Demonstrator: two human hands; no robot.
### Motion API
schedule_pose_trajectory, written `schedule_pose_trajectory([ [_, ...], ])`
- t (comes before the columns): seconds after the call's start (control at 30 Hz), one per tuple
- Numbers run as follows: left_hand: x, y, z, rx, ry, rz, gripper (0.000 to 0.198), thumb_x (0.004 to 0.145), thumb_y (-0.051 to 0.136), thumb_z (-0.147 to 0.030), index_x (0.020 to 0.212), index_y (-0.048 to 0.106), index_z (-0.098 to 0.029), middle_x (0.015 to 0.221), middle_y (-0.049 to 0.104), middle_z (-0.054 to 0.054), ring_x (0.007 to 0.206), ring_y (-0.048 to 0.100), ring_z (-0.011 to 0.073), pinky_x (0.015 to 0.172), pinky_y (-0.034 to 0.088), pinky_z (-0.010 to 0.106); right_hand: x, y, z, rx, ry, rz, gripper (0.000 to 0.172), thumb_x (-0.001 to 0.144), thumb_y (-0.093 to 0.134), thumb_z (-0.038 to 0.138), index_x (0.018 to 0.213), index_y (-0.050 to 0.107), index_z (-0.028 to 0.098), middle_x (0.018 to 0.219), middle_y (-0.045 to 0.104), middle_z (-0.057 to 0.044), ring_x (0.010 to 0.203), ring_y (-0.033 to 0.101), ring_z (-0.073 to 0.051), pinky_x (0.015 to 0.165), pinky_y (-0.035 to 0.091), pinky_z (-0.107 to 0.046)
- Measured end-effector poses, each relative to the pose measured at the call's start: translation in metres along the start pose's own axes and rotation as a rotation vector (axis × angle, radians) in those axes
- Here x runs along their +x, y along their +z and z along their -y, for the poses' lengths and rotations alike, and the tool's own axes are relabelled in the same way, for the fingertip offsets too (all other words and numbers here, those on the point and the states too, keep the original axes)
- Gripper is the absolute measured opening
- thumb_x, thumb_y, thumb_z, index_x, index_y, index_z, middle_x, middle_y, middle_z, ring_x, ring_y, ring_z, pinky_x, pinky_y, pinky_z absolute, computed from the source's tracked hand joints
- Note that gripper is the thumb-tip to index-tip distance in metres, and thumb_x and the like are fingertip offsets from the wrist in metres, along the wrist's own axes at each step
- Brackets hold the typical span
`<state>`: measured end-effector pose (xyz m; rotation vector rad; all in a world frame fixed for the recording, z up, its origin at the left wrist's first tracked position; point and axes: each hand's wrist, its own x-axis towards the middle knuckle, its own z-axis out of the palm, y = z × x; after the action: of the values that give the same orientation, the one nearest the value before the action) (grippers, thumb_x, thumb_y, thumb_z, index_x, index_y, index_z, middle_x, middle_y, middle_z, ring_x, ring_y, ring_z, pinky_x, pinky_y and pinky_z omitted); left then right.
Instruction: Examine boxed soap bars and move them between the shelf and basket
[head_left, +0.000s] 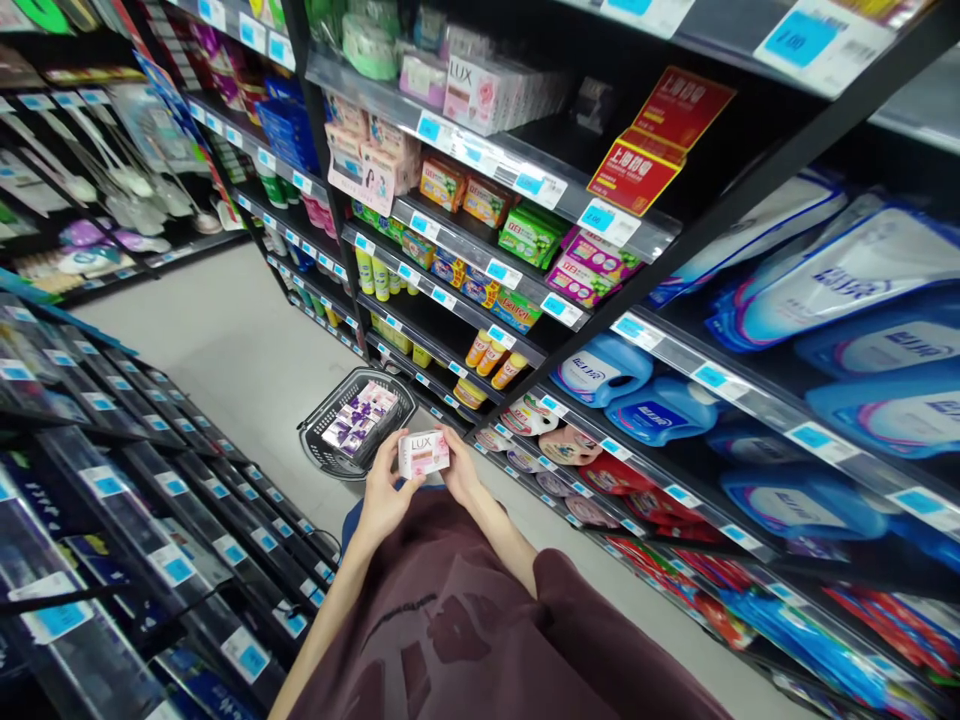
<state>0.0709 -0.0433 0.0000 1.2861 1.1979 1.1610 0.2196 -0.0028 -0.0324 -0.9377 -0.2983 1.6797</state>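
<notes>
A pink and white box of LUX soap is held in front of my body, its printed face turned up toward me. My left hand grips its left end, thumb along the lower edge. Around the right end curl the fingers of my right hand, partly hidden behind the box. Just beyond my hands, a dark grey shopping basket rests on the floor. Inside it lie several purple and white boxes and some pink ones. A row of matching LUX boxes stands on an upper shelf.
Shelving with price tags runs along the right, stocked with soap boxes and blue detergent bottles. Another black shelf unit borders the left. Between them lies the grey aisle floor. Brushes hang at the far end.
</notes>
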Motion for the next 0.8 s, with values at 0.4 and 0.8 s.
schedule_pose_trajectory([
  [0.4,0.002,-0.001,0.001,-0.040,-0.033,-0.080,0.070,0.084,0.069,-0.032,0.144,0.034,-0.028,0.157,0.034,0.015,0.141,0.040,0.0294,0.109,0.044,0.045,0.022,0.005,0.009,-0.108,0.082,0.094,0.028,0.072,0.080,0.037,0.090,0.070,0.017,0.075,0.066,0.003,0.064,0.056,-0.011,0.058,0.040,-0.020],
  [0.8,0.000,-0.016,0.046,0.093,-0.207,-0.080,0.064,0.081,0.068,-0.049,0.136,0.047,-0.024,0.141,0.053,0.014,0.117,0.063,0.0299,0.100,0.053,0.046,0.057,0.006,0.012,-0.391,-0.058,0.110,0.045,0.059,0.088,0.046,0.090,0.071,0.018,0.072,0.067,0.001,0.063,0.056,-0.012,0.066,0.042,-0.026],
])
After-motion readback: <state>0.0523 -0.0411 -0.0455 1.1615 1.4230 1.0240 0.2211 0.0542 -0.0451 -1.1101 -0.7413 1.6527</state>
